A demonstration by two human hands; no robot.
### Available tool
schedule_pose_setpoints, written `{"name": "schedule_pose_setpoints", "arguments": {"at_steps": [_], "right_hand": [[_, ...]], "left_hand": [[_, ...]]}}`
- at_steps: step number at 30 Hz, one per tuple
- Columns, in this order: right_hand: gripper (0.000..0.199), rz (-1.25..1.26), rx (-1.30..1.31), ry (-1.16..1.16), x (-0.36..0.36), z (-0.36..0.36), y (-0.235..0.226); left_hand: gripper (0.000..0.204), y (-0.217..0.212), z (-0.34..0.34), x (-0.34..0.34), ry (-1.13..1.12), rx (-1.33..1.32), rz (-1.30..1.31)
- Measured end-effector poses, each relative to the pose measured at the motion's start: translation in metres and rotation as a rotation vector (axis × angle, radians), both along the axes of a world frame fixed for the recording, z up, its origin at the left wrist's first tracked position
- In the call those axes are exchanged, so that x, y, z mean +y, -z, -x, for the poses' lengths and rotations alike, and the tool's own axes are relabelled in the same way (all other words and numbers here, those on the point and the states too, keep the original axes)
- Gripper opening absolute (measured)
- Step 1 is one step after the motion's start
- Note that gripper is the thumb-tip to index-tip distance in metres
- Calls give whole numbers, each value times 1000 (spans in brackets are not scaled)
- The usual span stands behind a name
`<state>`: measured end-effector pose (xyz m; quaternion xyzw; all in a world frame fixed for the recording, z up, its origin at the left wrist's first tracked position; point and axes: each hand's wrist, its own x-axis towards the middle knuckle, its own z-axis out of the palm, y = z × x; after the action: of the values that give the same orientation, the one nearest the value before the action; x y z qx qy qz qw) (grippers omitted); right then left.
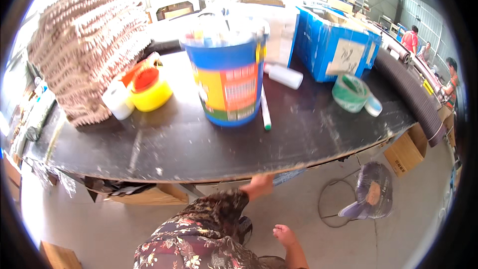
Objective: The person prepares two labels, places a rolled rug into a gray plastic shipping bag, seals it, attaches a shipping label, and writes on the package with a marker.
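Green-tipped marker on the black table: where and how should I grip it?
Probably pinch the marker near its green end, across its slim body, from the near side of the table: it lies flat with that end nearest, and the bucket crowds its left.

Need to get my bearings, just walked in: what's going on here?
The person's left hand is at the front edge of a black table, partly hidden, so its grip is unclear. The right hand is clear of the table, with nothing visible in it. On the table, a blue bucket stands with a marker beside it, a brown stack to its left and a blue box to its right.
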<state>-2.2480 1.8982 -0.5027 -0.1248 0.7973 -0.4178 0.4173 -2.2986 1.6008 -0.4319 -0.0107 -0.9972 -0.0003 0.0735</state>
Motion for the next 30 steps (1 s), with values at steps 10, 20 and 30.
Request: {"name": "schedule_pose_setpoints", "arguments": {"at_steps": [10, 20, 30], "right_hand": [[56, 170, -202, -590, -22, -21, -471], [32, 314, 1140, -914, -299, 12, -770], [55, -212, 1129, -368, -647, 96, -634]], "left_hand": [[53, -202, -275, -11, 235, -1017, -708], [62, -562, -391, -139, -165, -610, -830], [60, -495, -500, -241, -553, -147, -945]]}}
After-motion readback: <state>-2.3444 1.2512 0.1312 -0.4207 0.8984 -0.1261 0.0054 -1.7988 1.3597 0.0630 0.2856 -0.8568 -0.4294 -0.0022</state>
